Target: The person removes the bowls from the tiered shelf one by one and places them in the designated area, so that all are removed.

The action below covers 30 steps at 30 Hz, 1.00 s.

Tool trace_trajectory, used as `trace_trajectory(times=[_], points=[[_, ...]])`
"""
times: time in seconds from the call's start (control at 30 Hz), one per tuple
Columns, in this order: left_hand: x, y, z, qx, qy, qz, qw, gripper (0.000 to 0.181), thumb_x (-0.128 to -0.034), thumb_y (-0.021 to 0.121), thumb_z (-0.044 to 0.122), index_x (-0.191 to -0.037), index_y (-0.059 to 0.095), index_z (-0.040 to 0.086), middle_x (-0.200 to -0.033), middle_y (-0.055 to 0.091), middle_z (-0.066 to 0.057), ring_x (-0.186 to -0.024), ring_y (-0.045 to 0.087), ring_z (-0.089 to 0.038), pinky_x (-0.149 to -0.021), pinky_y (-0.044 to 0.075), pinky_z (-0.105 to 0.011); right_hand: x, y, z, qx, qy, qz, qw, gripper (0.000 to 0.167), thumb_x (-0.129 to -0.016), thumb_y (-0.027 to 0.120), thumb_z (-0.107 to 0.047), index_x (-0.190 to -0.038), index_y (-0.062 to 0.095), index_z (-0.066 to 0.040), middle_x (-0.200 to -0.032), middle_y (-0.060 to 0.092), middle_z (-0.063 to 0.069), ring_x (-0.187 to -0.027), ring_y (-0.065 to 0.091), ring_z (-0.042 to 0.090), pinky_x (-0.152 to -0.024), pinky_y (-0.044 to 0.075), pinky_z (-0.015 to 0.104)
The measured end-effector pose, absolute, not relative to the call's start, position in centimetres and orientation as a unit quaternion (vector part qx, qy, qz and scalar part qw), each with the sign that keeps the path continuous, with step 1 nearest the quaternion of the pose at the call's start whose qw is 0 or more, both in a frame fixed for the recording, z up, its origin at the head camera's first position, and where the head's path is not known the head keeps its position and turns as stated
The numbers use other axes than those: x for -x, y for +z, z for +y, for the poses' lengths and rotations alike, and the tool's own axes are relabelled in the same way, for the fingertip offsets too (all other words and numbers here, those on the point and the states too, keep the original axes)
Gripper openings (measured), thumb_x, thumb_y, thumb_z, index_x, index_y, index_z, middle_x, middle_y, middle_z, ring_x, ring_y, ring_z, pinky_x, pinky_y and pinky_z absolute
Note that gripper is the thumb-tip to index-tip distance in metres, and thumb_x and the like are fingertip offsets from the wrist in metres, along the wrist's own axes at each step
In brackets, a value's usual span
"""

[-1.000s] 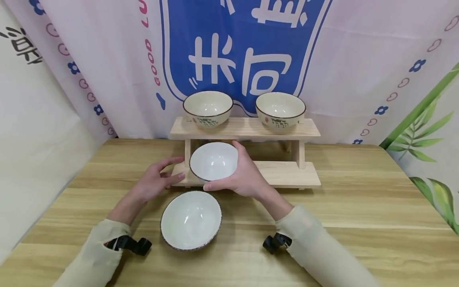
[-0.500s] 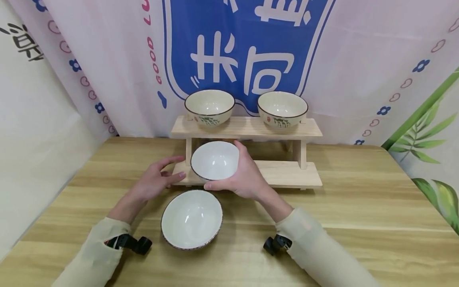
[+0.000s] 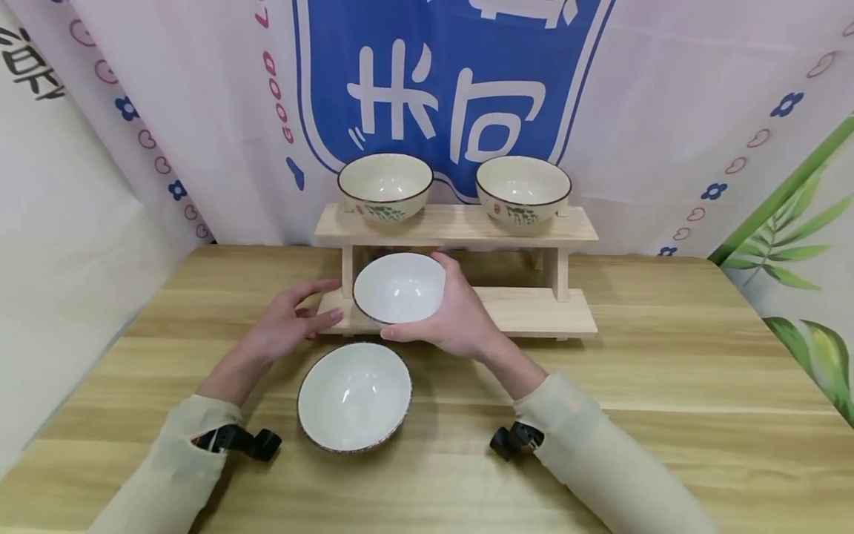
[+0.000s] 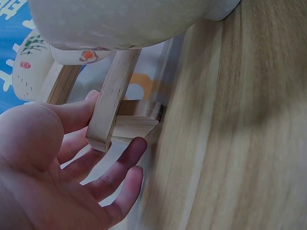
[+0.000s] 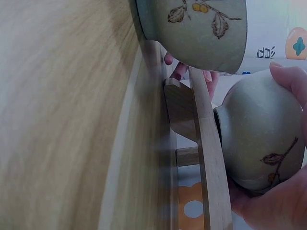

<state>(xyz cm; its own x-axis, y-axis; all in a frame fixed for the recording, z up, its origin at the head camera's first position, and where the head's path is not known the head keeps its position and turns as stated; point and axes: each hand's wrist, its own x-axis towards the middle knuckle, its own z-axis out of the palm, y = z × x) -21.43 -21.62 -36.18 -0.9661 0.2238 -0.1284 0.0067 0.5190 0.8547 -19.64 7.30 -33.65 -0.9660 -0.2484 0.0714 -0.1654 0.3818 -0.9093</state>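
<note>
My right hand (image 3: pixel 460 315) grips a white-lined bowl (image 3: pixel 399 289) by its right side, thumb at the front. That bowl is at the left part of the lower shelf of a wooden two-tier stand (image 3: pixel 534 310); in the right wrist view the base of the held bowl (image 5: pixel 264 129) is against or very near the board. My left hand (image 3: pixel 287 322) holds the lower shelf's left end. In the left wrist view the thumb lies along the board end (image 4: pixel 108 115), with the fingers curled around its other side. Nearer me, a larger bowl (image 3: pixel 355 398) sits on the table.
Two cream bowls with dark rims, one left (image 3: pixel 385 182) and one right (image 3: pixel 523 185), stand on the stand's upper shelf. The wood-grain table (image 3: pixel 667 371) carries everything. A printed curtain (image 3: pixel 640 111) hangs behind the stand.
The head view has tilted slightly, so the whole scene appears a little higher. Both hands and all bowls keep practically the same places relative to the stand.
</note>
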Motion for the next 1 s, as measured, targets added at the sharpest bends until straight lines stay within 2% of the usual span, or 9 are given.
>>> trace_trajectory(times=[0.2, 0.5, 0.73, 1.0], points=[[21.1, -36.2, -21.9, -0.067, 0.484, 0.865, 0.112, 0.068, -0.1019, 0.073, 0.034, -0.162, 0.045, 0.019, -0.153, 0.051, -0.017, -0.083, 0.063, -0.018, -0.073, 0.054, -0.027, 19.5, -33.4, 7.4, 0.128, -0.53, 0.837, 0.049, 0.132, -0.067, 0.102, -0.035, -0.167, 0.019, -0.014, -0.151, 0.048, 0.011, -0.132, 0.058, 0.031, -0.112, 0.05, 0.05], [21.2, -36.0, -21.7, -0.06, 0.492, 0.861, 0.111, 0.067, -0.1018, 0.073, 0.032, -0.162, 0.045, 0.02, -0.147, 0.053, -0.018, -0.08, 0.061, -0.017, -0.071, 0.052, -0.027, 19.2, -33.0, 8.5, 0.129, -0.527, 0.839, 0.048, 0.131, -0.067, 0.101, -0.036, -0.167, 0.019, -0.014, -0.152, 0.048, 0.013, -0.131, 0.06, 0.032, -0.11, 0.052, 0.051], [21.0, -36.2, -21.6, -0.052, 0.491, 0.861, 0.121, 0.067, -0.1022, 0.073, 0.031, -0.162, 0.045, 0.02, -0.163, 0.04, -0.02, -0.102, 0.065, -0.023, -0.081, 0.055, -0.03, 18.5, -33.0, 9.7, 0.131, -0.527, 0.838, 0.048, 0.129, -0.067, 0.101, -0.033, -0.167, 0.021, -0.016, -0.152, 0.049, 0.012, -0.131, 0.061, 0.032, -0.11, 0.052, 0.05], [21.2, -36.1, -21.7, -0.056, 0.492, 0.862, 0.112, 0.067, -0.1019, 0.073, 0.03, -0.162, 0.045, 0.019, -0.16, 0.043, -0.02, -0.093, 0.064, -0.019, -0.076, 0.054, -0.028, 17.2, -32.4, 11.4, 0.144, -0.519, 0.842, 0.037, 0.128, -0.066, 0.102, -0.033, -0.166, 0.023, -0.016, -0.153, 0.05, 0.013, -0.129, 0.064, 0.032, -0.108, 0.054, 0.049]])
